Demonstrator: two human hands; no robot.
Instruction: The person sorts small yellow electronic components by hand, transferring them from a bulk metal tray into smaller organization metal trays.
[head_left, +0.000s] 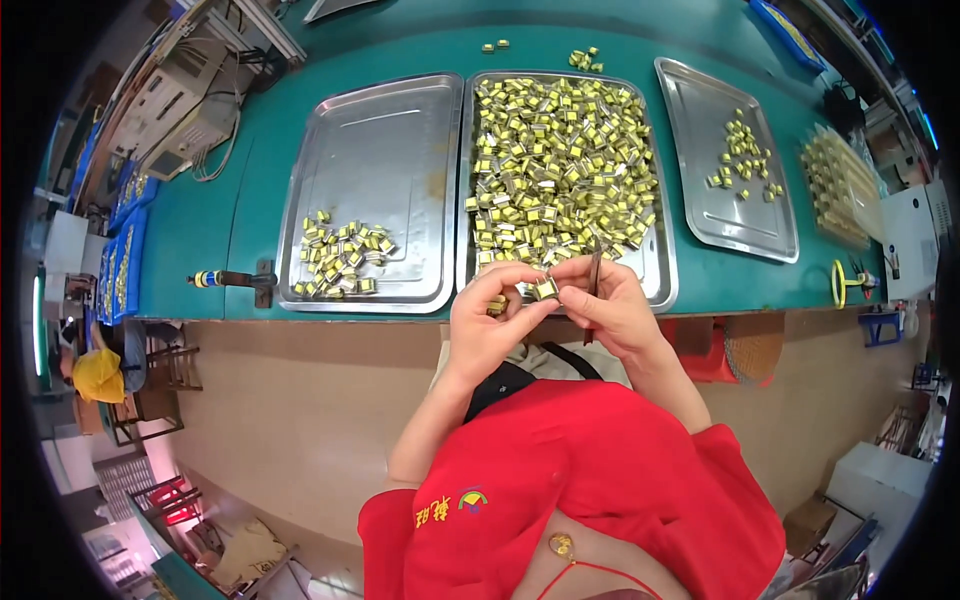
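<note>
Grip, head view: We observe the left hand (486,325) and right hand (618,312) pinching one small yellow part (544,289) between their fingertips.
Part position: We place it at the near edge of the full tray (654,275).
Left fingers: We note a second part (497,305) curled within.
Right hand tool: We record a thin dark tool (596,266).
Side trays: We find loose parts in the left tray (375,130) and right tray (700,120).
</note>
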